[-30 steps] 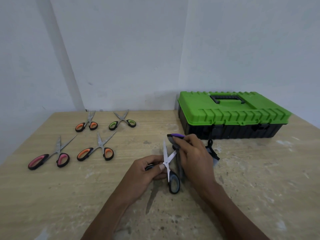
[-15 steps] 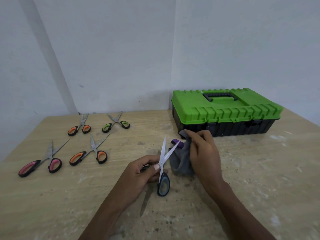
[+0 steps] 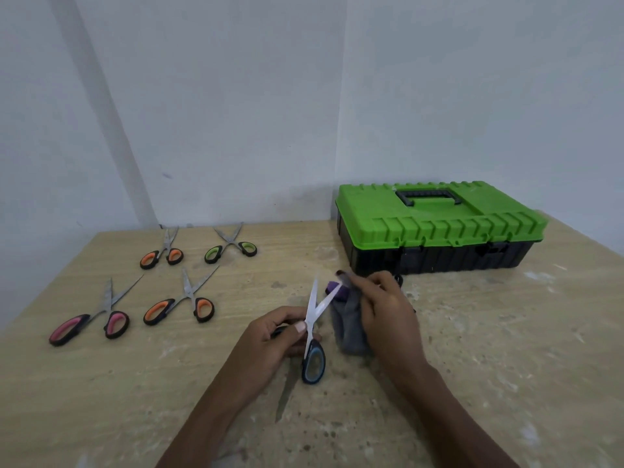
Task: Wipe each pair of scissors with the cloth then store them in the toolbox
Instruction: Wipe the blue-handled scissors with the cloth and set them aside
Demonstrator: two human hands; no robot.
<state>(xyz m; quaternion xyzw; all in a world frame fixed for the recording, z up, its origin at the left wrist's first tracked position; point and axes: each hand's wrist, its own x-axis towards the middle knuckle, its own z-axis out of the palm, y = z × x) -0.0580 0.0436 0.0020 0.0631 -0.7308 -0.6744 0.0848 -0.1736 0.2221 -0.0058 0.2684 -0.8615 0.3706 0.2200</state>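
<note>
Head view: the left hand (image 3: 270,336) grips the blue-handled scissors (image 3: 314,361), blades spread, over the bench (image 3: 506,366). The right hand (image 3: 388,309) pinches the grey cloth (image 3: 349,329) against one blade. Wiping, I'd judge; storing first calls for opening the closed toolbox (image 3: 439,231).

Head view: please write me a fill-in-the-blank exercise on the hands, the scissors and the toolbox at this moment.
The left hand holds scissors whose handle is ___.
The right hand grips a cloth coloured ___.
The toolbox is ___.
The leftmost scissors have ___ handles.
Missing words: blue; grey; closed; pink.
</note>
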